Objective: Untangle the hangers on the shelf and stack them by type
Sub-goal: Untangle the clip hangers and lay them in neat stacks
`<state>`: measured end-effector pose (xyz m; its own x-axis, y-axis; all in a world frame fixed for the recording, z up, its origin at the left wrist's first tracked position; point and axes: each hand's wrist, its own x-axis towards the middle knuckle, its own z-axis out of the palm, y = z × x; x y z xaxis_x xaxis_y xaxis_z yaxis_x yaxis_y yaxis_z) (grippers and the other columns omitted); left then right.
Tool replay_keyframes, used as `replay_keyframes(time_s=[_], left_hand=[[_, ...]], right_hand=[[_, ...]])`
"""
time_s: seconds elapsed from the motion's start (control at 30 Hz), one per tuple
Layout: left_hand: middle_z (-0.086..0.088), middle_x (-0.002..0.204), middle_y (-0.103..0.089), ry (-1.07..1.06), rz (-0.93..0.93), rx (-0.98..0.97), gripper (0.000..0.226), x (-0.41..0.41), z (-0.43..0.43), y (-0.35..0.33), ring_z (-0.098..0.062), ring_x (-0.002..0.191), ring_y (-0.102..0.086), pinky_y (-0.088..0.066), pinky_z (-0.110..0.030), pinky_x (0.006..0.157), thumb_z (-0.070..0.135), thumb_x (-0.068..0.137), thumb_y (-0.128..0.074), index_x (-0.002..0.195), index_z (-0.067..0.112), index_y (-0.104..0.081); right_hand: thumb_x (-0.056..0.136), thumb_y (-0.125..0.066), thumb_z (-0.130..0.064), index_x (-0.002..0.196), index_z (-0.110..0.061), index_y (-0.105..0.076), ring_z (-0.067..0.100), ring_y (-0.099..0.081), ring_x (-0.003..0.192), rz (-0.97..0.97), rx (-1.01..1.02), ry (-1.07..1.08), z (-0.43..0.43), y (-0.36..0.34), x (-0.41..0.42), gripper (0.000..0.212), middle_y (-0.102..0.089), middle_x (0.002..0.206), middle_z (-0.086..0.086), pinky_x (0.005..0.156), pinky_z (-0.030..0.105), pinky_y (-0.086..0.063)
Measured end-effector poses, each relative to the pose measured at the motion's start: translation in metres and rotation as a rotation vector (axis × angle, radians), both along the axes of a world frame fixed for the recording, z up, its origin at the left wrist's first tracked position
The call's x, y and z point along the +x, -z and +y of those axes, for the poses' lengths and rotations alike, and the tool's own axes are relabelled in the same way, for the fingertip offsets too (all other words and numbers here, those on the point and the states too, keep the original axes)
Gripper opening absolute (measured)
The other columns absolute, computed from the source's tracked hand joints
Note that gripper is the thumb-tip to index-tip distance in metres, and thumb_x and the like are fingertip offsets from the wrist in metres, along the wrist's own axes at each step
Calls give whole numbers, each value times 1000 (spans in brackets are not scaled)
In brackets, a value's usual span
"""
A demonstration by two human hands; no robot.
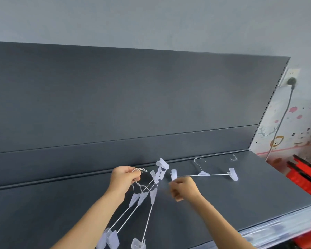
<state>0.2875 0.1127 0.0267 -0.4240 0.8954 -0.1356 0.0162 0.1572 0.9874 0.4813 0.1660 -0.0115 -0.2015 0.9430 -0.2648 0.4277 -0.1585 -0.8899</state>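
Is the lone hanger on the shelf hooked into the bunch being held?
No, the clip hanger lies flat on the shelf, apart from the bunch of hangers gripped by the left hand.

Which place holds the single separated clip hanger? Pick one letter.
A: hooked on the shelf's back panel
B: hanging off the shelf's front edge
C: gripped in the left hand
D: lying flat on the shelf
D: the lone hanger lies flat on the dark shelf, while the left hand grips only the bundled hangers by their hooks.
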Motion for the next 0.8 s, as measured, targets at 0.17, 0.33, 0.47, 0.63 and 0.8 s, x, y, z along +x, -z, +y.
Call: replay_keyframes(time_s=[0.17, 0.33, 0.47, 0.63, 0.8], left_hand=[[3, 46, -61, -3, 105, 1, 19, 11, 11, 2, -21, 64, -57, -43, -25, 63, -3, 76, -65, 61, 8, -67], [3, 47, -60, -3, 238, -33, 13, 8, 12, -3, -14, 56, -52, -41, -23, 60, -2, 75, -62, 63, -1, -67], [1, 49, -60, -17, 302, -72, 13, 1, 9, -5, -12, 49, -48, -43, -24, 59, -1, 71, -61, 60, -5, -66], [-10, 56, -63, -68, 286, -93, 13, -11, -5, -12, -10, 43, -48, -48, -26, 57, -2, 70, -62, 59, -1, -67], [-9, 54, -63, -161, 246, -78, 13, -34, -33, -20, -6, 40, -50, -47, -23, 54, -3, 75, -62, 63, 1, -67]], right_hand=[[83, -45, -7, 82, 4, -59, 23, -43, 65, -392, 192, 171, 54, 10, 59, 17, -54, 73, 10, 56, 26, -36], [88, -37, -11, 103, -12, -55, 30, -53, 101, -689, 160, 29, 80, 26, 83, 23, -51, 109, 8, 73, 32, -41], [89, -43, -14, 83, -10, -54, 29, -50, 81, -678, 137, 63, 77, 36, 85, 13, -48, 96, 9, 69, 32, -41], [84, -52, -15, 60, -14, -60, 31, -54, 72, -503, 76, 192, 67, 37, 104, 25, -58, 67, 6, 56, 27, -35], [82, -52, -8, 55, -9, -64, 20, -46, 52, -330, 142, 159, 49, 21, 101, 29, -57, 38, -11, 51, 26, -33]])
